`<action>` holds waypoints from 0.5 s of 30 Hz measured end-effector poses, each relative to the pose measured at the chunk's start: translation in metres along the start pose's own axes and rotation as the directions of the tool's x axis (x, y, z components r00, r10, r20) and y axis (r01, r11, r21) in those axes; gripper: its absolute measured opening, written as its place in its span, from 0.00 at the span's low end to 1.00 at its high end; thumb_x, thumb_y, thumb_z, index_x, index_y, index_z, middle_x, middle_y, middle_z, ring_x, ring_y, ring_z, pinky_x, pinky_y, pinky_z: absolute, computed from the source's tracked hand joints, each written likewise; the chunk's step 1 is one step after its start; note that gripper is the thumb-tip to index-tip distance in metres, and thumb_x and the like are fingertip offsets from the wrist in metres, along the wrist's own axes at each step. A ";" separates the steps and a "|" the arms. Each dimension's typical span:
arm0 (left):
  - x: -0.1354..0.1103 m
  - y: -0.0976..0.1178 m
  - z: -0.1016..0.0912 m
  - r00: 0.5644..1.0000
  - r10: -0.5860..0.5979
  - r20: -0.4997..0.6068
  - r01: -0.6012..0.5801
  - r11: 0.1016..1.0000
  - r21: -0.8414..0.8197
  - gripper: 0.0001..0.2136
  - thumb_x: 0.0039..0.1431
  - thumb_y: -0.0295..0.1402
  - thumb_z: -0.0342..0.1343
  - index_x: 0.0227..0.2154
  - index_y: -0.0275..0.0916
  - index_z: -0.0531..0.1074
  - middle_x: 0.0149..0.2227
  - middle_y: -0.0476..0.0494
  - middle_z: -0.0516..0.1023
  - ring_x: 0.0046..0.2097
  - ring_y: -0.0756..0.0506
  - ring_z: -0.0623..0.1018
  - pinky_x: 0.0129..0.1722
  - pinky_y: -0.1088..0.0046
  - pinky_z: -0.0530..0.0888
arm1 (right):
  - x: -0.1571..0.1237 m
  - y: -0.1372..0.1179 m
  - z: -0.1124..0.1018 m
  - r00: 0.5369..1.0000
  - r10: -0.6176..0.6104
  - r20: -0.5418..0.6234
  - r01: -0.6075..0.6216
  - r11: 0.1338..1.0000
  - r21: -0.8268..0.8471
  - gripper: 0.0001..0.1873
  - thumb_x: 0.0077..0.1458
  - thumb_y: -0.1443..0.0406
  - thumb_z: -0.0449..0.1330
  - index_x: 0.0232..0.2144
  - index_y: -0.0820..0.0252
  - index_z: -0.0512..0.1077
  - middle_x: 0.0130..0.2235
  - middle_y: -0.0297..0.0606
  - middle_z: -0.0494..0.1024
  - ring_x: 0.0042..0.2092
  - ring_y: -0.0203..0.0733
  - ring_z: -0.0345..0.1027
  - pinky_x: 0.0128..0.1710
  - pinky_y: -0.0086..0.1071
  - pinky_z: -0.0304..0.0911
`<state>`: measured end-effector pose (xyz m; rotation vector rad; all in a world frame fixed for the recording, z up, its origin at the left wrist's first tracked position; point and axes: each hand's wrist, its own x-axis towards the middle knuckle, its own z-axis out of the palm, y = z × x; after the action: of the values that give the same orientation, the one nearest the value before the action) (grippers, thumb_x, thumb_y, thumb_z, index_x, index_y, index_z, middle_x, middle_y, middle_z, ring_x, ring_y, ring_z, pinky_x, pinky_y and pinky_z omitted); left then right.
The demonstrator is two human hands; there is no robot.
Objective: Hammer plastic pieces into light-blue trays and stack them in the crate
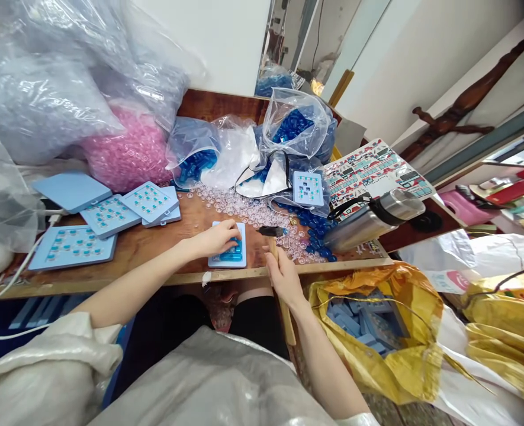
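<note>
My right hand (283,275) is wrapped round the wooden handle of a hammer (271,232), whose dark head is up over the table edge. My left hand (221,238) rests on a small light-blue plastic panel (216,262) lying flat at the front of the table. Its fingers are bent together over the panel's upper part, and what they pinch is hidden. Glossy blue capsule-shaped pieces (231,255) sit in the panel below the fingertips. Just beyond, clear round plastic pieces (244,207) are spread over the wood, with dark blue pieces (314,231) to their right.
Several light-blue panels (77,245) lie at left, before a bag of pink pieces (126,148). Open bags of blue pieces (292,125) stand behind. A steel flask (377,219) leans at right. A yellow sack (377,373) of panels stands below the table's right edge.
</note>
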<state>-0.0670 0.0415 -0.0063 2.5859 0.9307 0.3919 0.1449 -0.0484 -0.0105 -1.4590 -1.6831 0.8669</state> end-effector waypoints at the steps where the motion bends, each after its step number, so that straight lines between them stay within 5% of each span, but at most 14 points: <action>1: 0.000 -0.001 0.001 1.000 -0.003 -0.005 0.003 1.000 -0.015 0.08 0.57 0.31 0.48 0.37 0.37 0.69 0.38 0.43 0.66 0.40 0.47 0.69 0.42 0.72 0.67 | -0.002 -0.006 0.002 0.999 -0.022 0.033 0.024 0.999 -0.043 0.16 0.59 0.58 0.45 0.43 0.58 0.65 0.28 0.34 0.71 0.28 0.37 0.65 0.29 0.28 0.58; 5: -0.003 0.001 0.002 0.999 -0.032 -0.016 0.031 0.998 -0.053 0.08 0.57 0.31 0.48 0.35 0.37 0.70 0.37 0.43 0.67 0.40 0.47 0.69 0.42 0.71 0.67 | -0.008 -0.014 0.010 0.989 0.038 0.141 -0.012 0.984 -0.176 0.12 0.58 0.58 0.47 0.35 0.57 0.67 0.25 0.35 0.71 0.28 0.40 0.65 0.29 0.28 0.54; 9: 0.000 0.001 -0.006 0.998 -0.049 -0.040 0.045 0.994 -0.100 0.08 0.57 0.32 0.48 0.36 0.38 0.70 0.37 0.44 0.69 0.40 0.47 0.70 0.42 0.71 0.68 | -0.008 -0.003 0.007 0.999 0.044 0.012 -0.043 0.995 -0.095 0.14 0.59 0.58 0.45 0.39 0.57 0.66 0.30 0.36 0.73 0.32 0.41 0.66 0.33 0.30 0.57; 12: 0.027 -0.001 -0.011 0.990 -0.056 -0.133 0.044 0.995 -0.088 0.09 0.56 0.31 0.48 0.37 0.37 0.70 0.37 0.43 0.71 0.41 0.47 0.71 0.42 0.71 0.68 | -0.007 0.012 0.001 0.987 0.058 -0.148 -0.058 0.998 0.000 0.16 0.58 0.56 0.45 0.40 0.58 0.66 0.32 0.37 0.73 0.34 0.41 0.66 0.32 0.30 0.59; 15: 0.078 -0.002 -0.004 0.984 0.012 -0.177 -0.018 0.999 -0.031 0.09 0.56 0.28 0.48 0.36 0.35 0.71 0.37 0.42 0.72 0.42 0.46 0.71 0.44 0.71 0.68 | -0.007 0.026 0.000 0.977 0.088 -0.194 -0.074 0.994 0.079 0.17 0.58 0.55 0.45 0.40 0.59 0.66 0.26 0.35 0.70 0.28 0.39 0.64 0.25 0.29 0.58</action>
<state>-0.0118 0.0948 0.0072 2.5616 0.9553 0.6441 0.1587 -0.0521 -0.0338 -1.5210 -1.4416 0.7895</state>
